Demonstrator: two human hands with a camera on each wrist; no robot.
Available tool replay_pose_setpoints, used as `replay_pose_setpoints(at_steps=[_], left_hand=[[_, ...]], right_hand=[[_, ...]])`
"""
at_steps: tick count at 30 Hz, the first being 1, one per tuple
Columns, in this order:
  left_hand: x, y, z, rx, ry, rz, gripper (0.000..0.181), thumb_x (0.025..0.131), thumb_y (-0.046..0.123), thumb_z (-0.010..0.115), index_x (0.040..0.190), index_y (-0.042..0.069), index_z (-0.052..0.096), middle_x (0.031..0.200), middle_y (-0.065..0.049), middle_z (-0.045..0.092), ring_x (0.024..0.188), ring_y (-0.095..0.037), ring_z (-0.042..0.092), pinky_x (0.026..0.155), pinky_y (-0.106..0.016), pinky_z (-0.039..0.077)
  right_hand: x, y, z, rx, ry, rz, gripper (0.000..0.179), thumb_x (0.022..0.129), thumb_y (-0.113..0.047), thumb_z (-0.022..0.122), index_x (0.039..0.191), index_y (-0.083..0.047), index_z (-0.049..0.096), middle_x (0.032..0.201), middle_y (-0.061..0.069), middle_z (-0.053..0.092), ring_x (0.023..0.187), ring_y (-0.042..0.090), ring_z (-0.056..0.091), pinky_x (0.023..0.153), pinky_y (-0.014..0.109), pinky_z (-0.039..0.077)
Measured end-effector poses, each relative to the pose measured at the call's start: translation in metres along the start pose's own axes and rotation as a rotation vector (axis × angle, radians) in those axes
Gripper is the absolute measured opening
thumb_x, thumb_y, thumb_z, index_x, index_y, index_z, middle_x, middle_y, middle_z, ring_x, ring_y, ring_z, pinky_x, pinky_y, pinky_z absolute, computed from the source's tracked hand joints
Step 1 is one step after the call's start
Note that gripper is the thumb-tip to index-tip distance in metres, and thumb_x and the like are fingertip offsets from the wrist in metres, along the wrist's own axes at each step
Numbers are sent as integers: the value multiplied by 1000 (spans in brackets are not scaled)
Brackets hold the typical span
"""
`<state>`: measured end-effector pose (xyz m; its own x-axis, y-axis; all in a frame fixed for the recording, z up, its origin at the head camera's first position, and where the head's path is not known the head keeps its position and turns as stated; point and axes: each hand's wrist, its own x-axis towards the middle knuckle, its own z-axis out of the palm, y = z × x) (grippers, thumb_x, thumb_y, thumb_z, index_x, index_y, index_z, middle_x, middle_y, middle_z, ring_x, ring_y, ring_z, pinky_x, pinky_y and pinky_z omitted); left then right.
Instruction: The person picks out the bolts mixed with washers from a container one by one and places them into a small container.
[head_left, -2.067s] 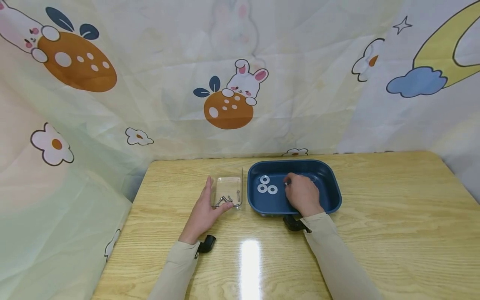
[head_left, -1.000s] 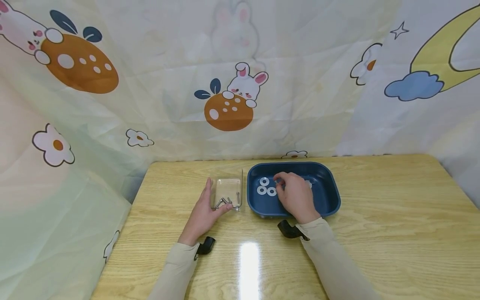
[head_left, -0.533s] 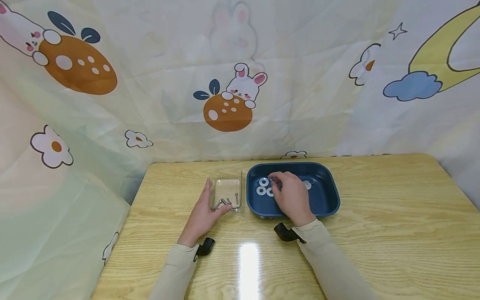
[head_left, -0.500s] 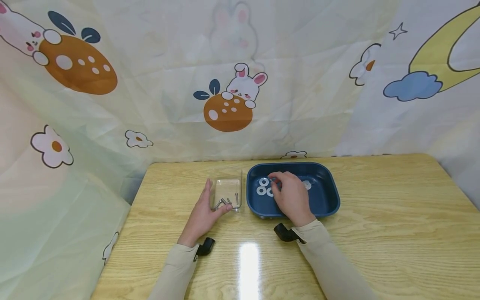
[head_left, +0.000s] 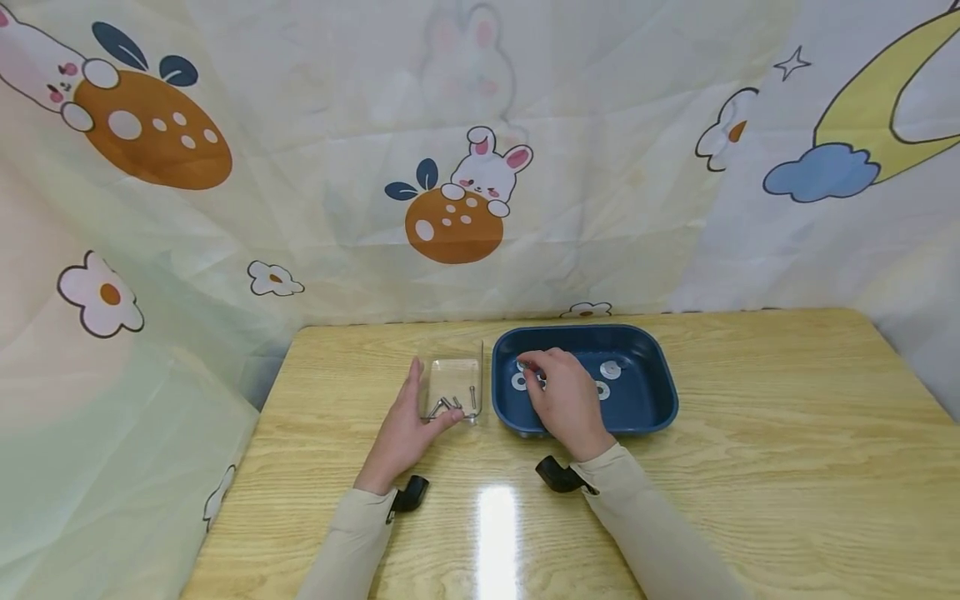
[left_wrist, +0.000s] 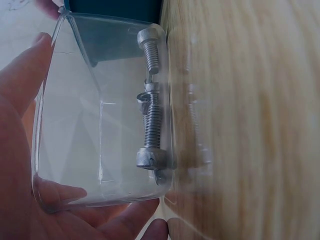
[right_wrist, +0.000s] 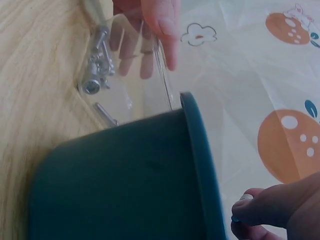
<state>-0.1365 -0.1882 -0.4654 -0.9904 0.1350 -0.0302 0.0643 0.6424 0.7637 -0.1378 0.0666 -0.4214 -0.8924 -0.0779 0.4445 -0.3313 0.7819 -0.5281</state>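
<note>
My left hand (head_left: 403,429) holds a clear plastic box (head_left: 456,375), thumb at the front rim and fingers along its left side. Several socket head screws (left_wrist: 152,125) lie in the bottom of that box. Over the left half of a dark blue tray (head_left: 639,404), my right hand (head_left: 564,400) pinches a small silver piece with a ridged edge, like a screw head (right_wrist: 246,197), between thumb and fingertips; most of it is hidden. Flat washers (head_left: 519,381) lie on the tray floor, partly covered by this hand. Another washer (head_left: 611,369) lies right of it.
Box and tray stand side by side on a wooden table (head_left: 780,433), a narrow gap between them. A patterned cloth (head_left: 622,208) hangs behind the table's back edge. Each wrist carries a black camera mount (head_left: 558,475).
My right hand has moved left across the tray, from its middle toward the box, carrying the small silver piece. Washers on the right have come into view. My left hand stays at the box.
</note>
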Motion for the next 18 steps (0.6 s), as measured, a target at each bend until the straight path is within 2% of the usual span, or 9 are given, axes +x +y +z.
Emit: replay_pose_setpoints(at_steps=[12, 18], left_hand=[[1, -1, 0, -7, -4, -5, 114, 86, 55, 75, 163, 20, -1, 167, 1, 13, 150, -32, 20, 117, -57, 23], [0, -1, 1, -5, -3, -2, 114, 86, 56, 74, 163, 20, -1, 167, 0, 13, 150, -32, 20, 117, -57, 24]], right_hand=[[-5, -14, 10, -9, -20, -60, 18, 90, -9, 75, 107, -13, 77, 91, 2, 68, 72, 17, 56, 52, 27, 43], [-5, -21, 18, -26, -23, -107, 17, 90, -11, 76, 106, -14, 78, 91, 1, 68, 75, 17, 60, 55, 29, 48]])
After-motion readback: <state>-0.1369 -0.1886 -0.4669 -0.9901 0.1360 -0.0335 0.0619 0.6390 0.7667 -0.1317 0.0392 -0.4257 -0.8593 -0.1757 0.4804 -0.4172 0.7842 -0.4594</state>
